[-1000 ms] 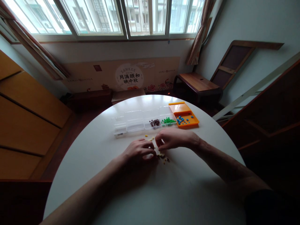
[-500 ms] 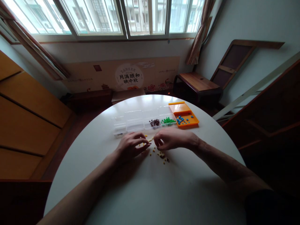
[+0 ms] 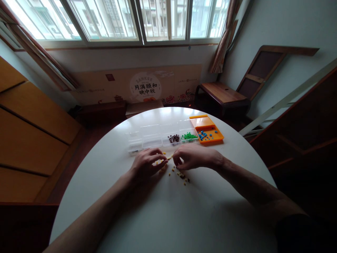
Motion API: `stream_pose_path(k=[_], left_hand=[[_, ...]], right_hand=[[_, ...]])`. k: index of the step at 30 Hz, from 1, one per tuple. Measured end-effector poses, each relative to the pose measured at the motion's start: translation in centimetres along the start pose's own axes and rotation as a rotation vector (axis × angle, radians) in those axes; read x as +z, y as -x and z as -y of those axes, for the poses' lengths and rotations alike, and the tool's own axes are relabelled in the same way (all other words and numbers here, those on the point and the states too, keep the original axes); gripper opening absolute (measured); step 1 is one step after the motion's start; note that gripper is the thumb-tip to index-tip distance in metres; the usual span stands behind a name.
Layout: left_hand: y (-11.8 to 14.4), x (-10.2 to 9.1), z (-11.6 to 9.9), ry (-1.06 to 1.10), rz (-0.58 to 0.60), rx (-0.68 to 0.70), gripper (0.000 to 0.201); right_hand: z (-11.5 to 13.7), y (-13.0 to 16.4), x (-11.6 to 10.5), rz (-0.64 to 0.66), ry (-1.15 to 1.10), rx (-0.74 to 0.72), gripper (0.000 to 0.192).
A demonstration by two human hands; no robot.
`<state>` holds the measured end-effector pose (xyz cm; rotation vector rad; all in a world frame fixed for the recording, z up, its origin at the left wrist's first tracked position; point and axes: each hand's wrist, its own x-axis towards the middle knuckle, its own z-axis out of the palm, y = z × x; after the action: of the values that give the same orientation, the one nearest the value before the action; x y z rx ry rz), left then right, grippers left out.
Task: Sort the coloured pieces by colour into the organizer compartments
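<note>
My left hand (image 3: 147,162) rests low over the table, thumb and forefinger brought together. Whatever tiny piece may be between those fingertips is too small to name. Facing it, my right hand (image 3: 196,156) curls down with its fingertips near the tabletop, and what they pinch, if anything, is hidden. Small yellow pieces (image 3: 173,169) are scattered between and below the hands. A cluster of cream and dark brown pieces (image 3: 182,176) lies just below my right fingertips. Past the hands, clear plastic boxes with raised lids hold dark brown pieces (image 3: 173,139) and green pieces (image 3: 189,136).
An orange box (image 3: 219,137) with its lid folded back holds blue pieces (image 3: 202,135) at the row's right end. Further left is a clear compartment box (image 3: 152,142). All stand on a round white table (image 3: 158,218). A wooden bench (image 3: 223,90) sits beyond the far edge.
My left fingertips have shifted very slightly, and the dark piece seen at them before shows less now. My right hand stays almost in place. The boxes have not moved.
</note>
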<state>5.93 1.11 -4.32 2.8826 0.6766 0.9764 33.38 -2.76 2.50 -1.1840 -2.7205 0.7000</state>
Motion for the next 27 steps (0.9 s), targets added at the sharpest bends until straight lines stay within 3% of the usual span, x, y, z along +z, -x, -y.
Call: stream_pose_path(k=[6, 12, 15, 20, 27], left_hand=[[0.1, -0.2, -0.3, -0.013, -0.045, -0.071, 0.021], [0.0, -0.6, -0.3, 0.028, -0.083, -0.105, 0.022], [0.1, -0.7, -0.4, 0.050, -0.093, -0.114, 0.021], [0.2, -0.6, -0.5, 0.105, -0.099, -0.188, 0.017], [0.2, -0.3, -0.2, 0.163, -0.113, -0.218, 0.012]], right_hand=[[-1.5, -0.2, -0.4, -0.142, -0.070, -0.047, 0.007], [-4.6, -1.8, 0.1, -0.551, -0.047, -0.004, 0.009], [-5.5, -2.3, 0.6, -0.674, -0.009, 0.031, 0.013], [-5.1, -2.0, 0.8, -0.691, -0.048, 0.033, 0.011], [-3.2, -2.1, 1.7, -0.533, -0.056, -0.150, 0.013]])
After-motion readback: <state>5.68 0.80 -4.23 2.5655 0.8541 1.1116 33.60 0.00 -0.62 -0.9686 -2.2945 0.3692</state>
